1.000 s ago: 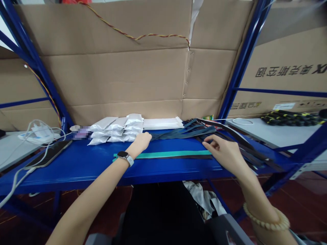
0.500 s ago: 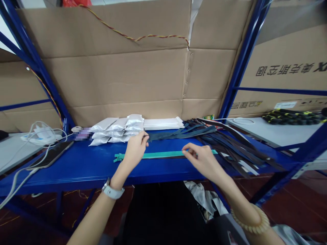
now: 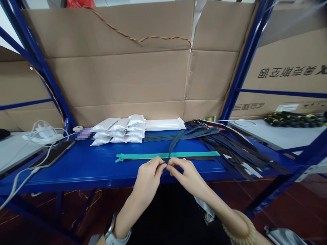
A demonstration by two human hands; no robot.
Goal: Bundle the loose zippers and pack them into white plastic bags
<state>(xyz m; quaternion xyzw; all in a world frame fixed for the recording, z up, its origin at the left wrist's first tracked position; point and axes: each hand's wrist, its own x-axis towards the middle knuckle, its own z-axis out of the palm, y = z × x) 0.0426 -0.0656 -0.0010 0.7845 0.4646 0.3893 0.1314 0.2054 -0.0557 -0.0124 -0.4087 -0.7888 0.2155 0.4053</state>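
My left hand (image 3: 149, 173) and my right hand (image 3: 184, 173) meet at the front edge of the blue shelf (image 3: 84, 163), both pinching the near end of a dark grey-blue zipper (image 3: 176, 142). That zipper runs up and away from my fingers toward a fanned pile of dark zippers (image 3: 224, 143) on the right of the shelf. A teal zipper (image 3: 166, 155) lies flat across the shelf just behind my hands, on top of a dark brown one. Stacked white packets (image 3: 122, 129) sit at the back.
A phone (image 3: 52, 153) on a white cable lies at the left of the shelf, with a charger (image 3: 42, 133) on the grey table beside it. Cardboard (image 3: 133, 75) lines the back. Blue rack posts (image 3: 242, 58) frame the bay. Black-and-yellow items (image 3: 293, 119) lie on the right table.
Both hands drew back from the rear of the shelf to its front edge, came together, and pulled one dark zipper out of the pile toward me.
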